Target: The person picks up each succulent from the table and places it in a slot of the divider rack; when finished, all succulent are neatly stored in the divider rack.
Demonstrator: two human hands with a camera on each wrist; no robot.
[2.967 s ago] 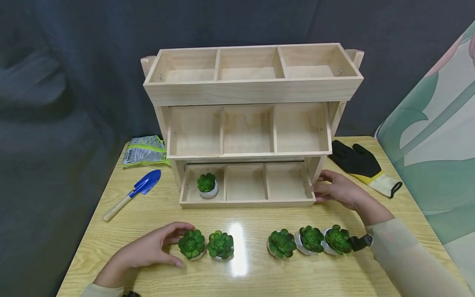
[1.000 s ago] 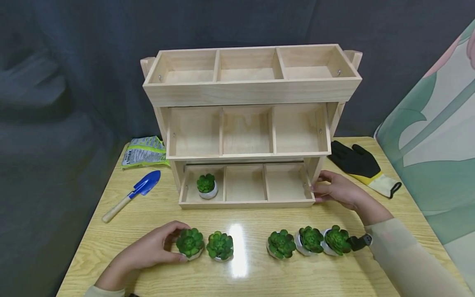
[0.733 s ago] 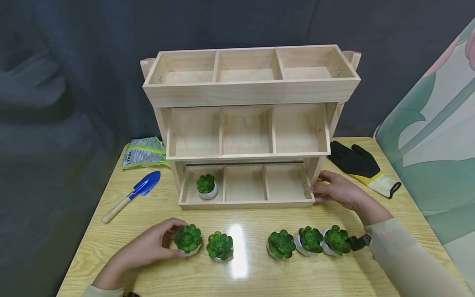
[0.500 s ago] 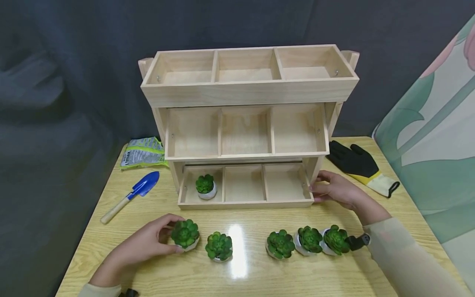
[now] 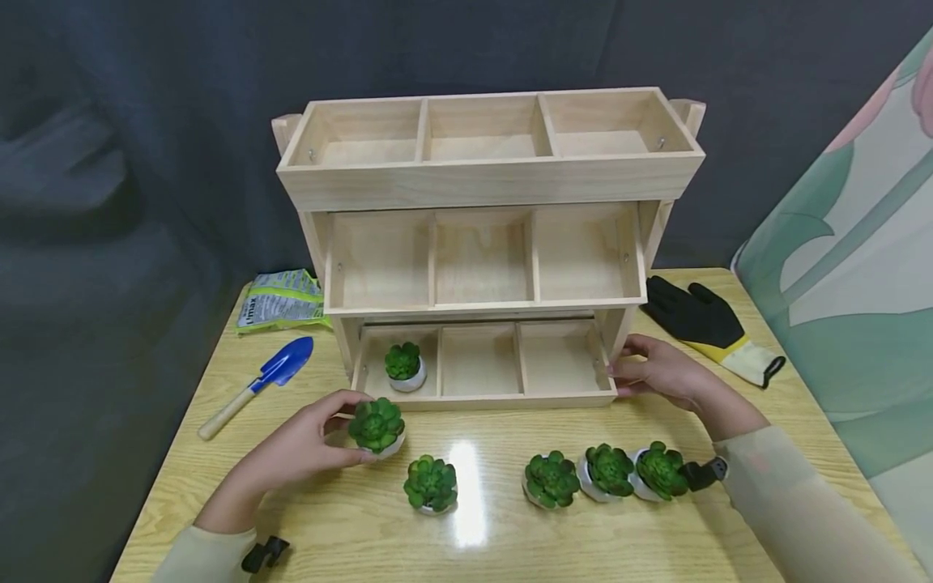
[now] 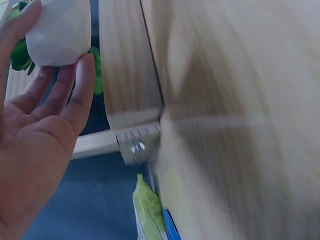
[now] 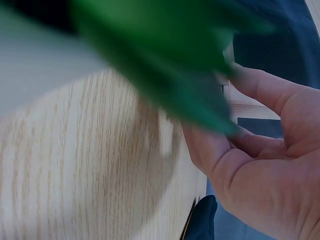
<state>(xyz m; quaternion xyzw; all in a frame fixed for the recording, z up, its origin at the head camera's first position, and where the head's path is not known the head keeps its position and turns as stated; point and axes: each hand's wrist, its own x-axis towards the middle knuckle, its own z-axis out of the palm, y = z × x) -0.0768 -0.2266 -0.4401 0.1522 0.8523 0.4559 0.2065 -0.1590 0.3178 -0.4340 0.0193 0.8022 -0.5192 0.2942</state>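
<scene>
My left hand [image 5: 309,437] holds a potted succulent [image 5: 376,425] by its white pot [image 6: 59,35], thumb on one side and fingertips on the other. The pot is in front of the bottom tray's left end, above the table. A three-tier wooden plant stand [image 5: 488,185] stands at the back, each tier split into three compartments. Another succulent [image 5: 403,362] sits in the bottom tray's left compartment. My right hand [image 5: 666,376] grips the stand at the bottom tray's right end, fingers bent. In the right wrist view, blurred green leaves [image 7: 160,55] partly hide its fingertips.
On the table [image 5: 350,542] stand a lone succulent [image 5: 431,483] and, farther right, three more: one [image 5: 551,479], a second [image 5: 609,471] and a third [image 5: 661,470]. A blue trowel [image 5: 287,361] and a bag [image 5: 283,300] lie left; a black work glove [image 5: 696,312] lies right.
My left hand has taken the succulent from beside the lone one, first drawing it slightly left, then lifting it forward toward the bottom tray. My right hand stays at the stand.
</scene>
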